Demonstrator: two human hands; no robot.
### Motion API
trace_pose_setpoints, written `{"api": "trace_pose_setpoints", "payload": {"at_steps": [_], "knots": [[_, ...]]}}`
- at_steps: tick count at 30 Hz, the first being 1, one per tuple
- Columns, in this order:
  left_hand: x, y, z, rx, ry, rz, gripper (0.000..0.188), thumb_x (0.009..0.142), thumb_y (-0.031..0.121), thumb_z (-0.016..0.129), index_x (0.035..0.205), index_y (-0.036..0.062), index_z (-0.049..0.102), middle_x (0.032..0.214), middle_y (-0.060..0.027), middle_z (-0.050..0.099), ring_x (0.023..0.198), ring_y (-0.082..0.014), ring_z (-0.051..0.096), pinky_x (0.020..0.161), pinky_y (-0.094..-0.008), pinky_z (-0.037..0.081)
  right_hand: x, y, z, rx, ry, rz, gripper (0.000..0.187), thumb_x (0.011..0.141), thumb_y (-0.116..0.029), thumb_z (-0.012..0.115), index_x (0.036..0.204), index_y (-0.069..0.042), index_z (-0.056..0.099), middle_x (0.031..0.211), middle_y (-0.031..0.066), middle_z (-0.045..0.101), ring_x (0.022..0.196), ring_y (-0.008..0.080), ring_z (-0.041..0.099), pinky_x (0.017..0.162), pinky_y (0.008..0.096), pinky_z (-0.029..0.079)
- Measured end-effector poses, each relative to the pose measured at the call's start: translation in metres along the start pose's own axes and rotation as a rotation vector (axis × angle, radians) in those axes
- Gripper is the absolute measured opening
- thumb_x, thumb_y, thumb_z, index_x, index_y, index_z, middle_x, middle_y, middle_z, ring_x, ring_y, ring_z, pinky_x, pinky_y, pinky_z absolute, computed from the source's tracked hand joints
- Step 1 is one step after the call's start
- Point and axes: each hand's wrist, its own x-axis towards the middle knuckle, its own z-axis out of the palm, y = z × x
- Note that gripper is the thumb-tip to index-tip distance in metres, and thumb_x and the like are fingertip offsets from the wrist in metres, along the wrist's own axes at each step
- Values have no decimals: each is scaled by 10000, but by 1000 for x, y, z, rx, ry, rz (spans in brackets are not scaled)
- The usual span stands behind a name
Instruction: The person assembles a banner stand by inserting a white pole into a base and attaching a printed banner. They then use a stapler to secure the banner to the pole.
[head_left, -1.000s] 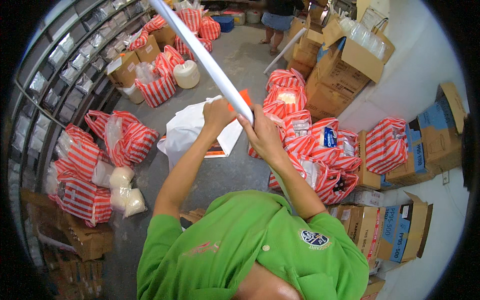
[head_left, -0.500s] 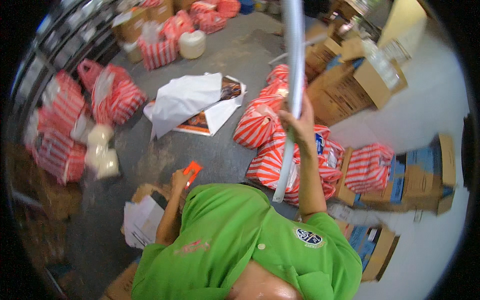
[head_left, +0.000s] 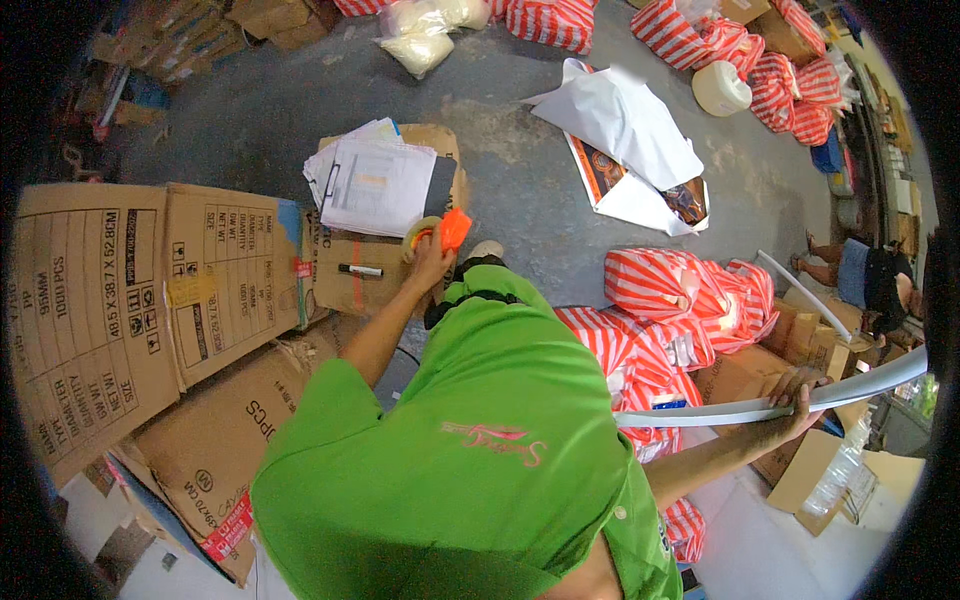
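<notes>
My left hand is closed round a small bright orange object whose kind I cannot make out. A tape roll shows against its fingers; whether I hold the roll or it rests on the carton is unclear. Below that hand, a brown carton bears a black-and-white marker and a clipboard with papers. Out to the right, my right hand grips a long, pale grey rail. The rail's near end passes beside my body, over red-and-white striped bags.
Large cartons stand stacked at left. A white sheet-wrapped bundle lies on the grey floor. A white jug and more striped bags stand farther back. At right, another person is near an open carton.
My view and body have turned left, so the bundle and bags now appear farther right. The rail has swung from upright to nearly level. My left hand is now over the carton beside the papers.
</notes>
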Motion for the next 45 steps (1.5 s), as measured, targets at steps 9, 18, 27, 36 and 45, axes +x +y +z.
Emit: {"api": "trace_pose_setpoints", "payload": {"at_steps": [9,18,27,36,45], "knots": [[18,-57,18,-103,25,34,545,953,232,585,1434,34,422,1316,-201,553,1215,-307,521,1052,-424,371,-31,-37,60,51,194,53,545,761,-134,819,1135,-44,433,750,14,500,550,96,499,448,243,434],[63,-39,-11,-30,233,-49,502,947,149,605,1413,28,463,1238,-179,592,1089,-256,594,965,-346,464,-54,-54,56,231,-37,16,554,798,-35,721,1245,-40,393,783,-4,472,623,78,471,554,227,399],[-162,475,-144,-889,-710,1059,343,1049,221,482,1224,-46,611,1163,-119,653,1088,-190,629,954,-318,481,-73,-57,42,415,15,-43,308,994,-257,590,1148,-71,399,786,29,501,550,87,498,479,224,428],[-236,558,-150,-815,-932,1192,420,1049,318,472,1219,-32,633,1056,-76,614,900,-146,613,849,-287,504,-93,-74,8,369,156,-180,258,1029,-247,529,1156,-59,406,743,19,496,551,77,472,497,215,420],[-261,557,-143,-822,-875,1141,348,1008,264,573,1184,-25,658,1014,-67,660,857,-105,625,798,-264,503,-105,-62,-11,388,283,-101,249,1023,-257,537,1134,-68,419,726,6,491,553,67,472,495,212,416]]}}
